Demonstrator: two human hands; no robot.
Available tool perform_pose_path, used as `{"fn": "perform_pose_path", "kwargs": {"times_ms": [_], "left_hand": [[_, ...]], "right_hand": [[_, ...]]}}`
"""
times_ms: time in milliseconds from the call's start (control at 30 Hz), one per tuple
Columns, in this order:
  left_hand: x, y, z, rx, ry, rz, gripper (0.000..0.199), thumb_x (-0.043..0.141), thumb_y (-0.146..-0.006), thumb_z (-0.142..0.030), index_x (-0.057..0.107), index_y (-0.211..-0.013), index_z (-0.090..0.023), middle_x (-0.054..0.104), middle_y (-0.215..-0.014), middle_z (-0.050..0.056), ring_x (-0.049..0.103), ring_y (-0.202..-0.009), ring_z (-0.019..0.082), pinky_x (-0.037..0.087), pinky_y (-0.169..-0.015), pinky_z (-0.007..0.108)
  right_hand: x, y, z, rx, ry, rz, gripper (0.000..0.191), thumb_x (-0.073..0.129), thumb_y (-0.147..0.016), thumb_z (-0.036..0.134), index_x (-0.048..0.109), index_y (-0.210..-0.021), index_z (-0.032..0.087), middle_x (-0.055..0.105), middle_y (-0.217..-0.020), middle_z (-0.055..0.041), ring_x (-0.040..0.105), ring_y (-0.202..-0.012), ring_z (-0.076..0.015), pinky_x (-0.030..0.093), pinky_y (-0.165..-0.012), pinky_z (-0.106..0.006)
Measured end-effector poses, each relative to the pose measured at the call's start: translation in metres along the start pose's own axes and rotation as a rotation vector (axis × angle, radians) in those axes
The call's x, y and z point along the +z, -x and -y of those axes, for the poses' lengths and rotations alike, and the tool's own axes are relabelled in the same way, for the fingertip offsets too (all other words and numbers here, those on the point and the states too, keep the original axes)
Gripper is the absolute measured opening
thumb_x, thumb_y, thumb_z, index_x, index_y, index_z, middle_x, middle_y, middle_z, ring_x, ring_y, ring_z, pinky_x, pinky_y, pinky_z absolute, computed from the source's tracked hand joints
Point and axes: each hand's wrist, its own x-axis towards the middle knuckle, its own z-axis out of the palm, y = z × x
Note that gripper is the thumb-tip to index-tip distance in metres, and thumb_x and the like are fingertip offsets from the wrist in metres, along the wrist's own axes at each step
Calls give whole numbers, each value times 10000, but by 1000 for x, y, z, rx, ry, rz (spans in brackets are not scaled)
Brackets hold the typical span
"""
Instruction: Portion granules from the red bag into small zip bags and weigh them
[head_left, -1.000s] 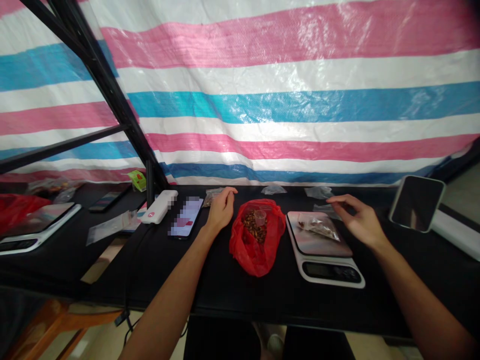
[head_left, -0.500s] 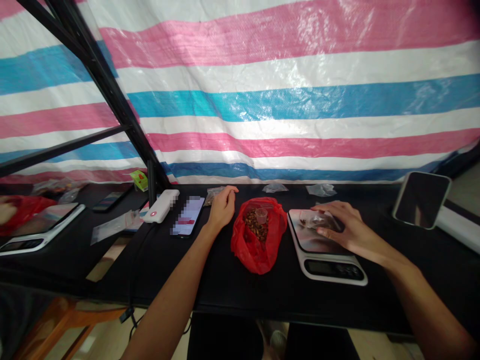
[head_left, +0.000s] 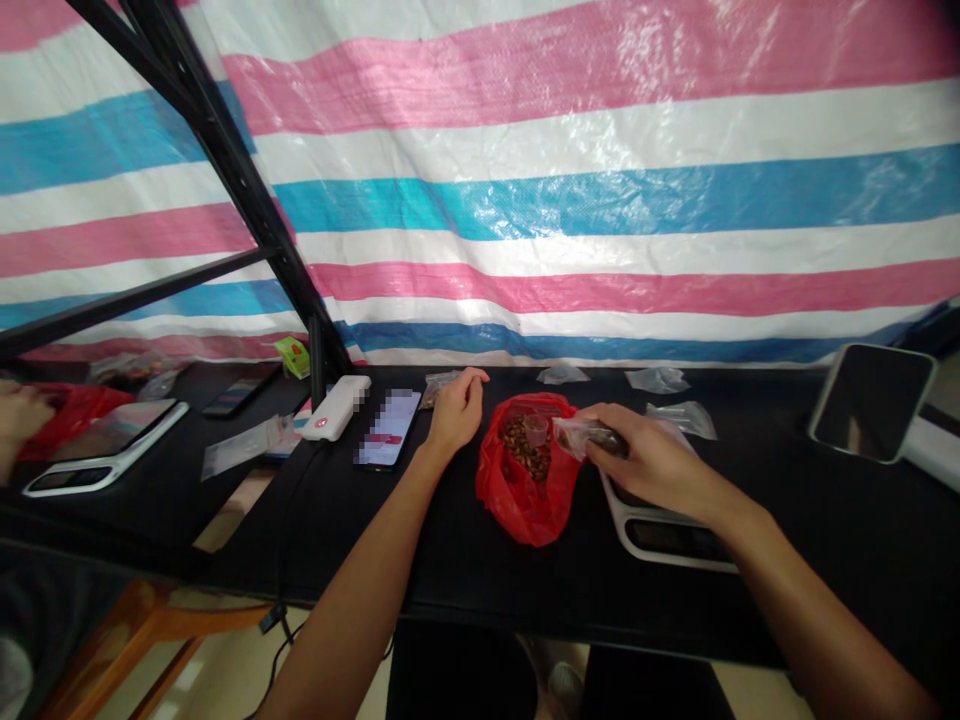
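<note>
Right hand [head_left: 651, 455] has lifted 1 bag [head_left: 576, 436], pinched; left hand [head_left: 456, 410] curled, its grip unclear.

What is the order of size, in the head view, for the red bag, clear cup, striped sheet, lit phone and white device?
1. Striped sheet
2. Red bag
3. Lit phone and white device: too alike to rank
4. Clear cup

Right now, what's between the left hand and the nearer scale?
Head view: a red plastic bag with brown pieces and a cup; the right hand holds a pouch at its edge.
</note>
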Motion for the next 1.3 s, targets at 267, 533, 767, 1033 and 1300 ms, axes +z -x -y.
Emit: {"fn": "perform_pose_path", "kwargs": {"times_ms": [267,533,767,1033,1300], "left_hand": [[-2,-2,2,-30,-7,8,291,393,-1054,-287,673,-1018,-215,608,-672,-21,569,-607,146,402,-632,261],[-2,-2,4,-32,-12,14,290,398,-1057,-288,676,-1020,-213,623,-680,-15,583,-615,148,401,-633,266],[-2,-3,6,-44,-14,9,296,389,-1052,-291,674,-1018,-219,582,-651,-28,572,-605,143,382,-618,260],[1,-2,7,-35,-22,41,292,401,-1042,-295,681,-1013,-217,605,-678,-21,580,-612,144,396,-604,257],[2,0,7,-56,-32,52,299,400,-1044,-311,678,-1004,-208,581,-642,-30,560,-573,136,376,-579,254]], "right_hand": [[24,-27,13,-121,197,74,216,642,-965,352,711,-1150,264,760,-1177,-64,691,-1103,-286,517,-940,-421],[27,-30,15,-123,258,87,180,602,-997,389,732,-949,273,776,-1006,-27,701,-988,-238,468,-850,-372],[-1,-6,-4,-15,165,-23,291,584,-1002,460,718,-852,250,738,-836,-24,676,-765,-204,466,-736,-343],[-34,42,-71,192,82,-53,523,793,-751,652,787,-1154,319,770,-1193,-88,645,-1216,-416,453,-1079,-592],[-49,39,-98,200,-659,-371,384,631,-893,496,703,-1235,336,730,-1240,-41,634,-1260,-319,476,-1112,-483]]}}
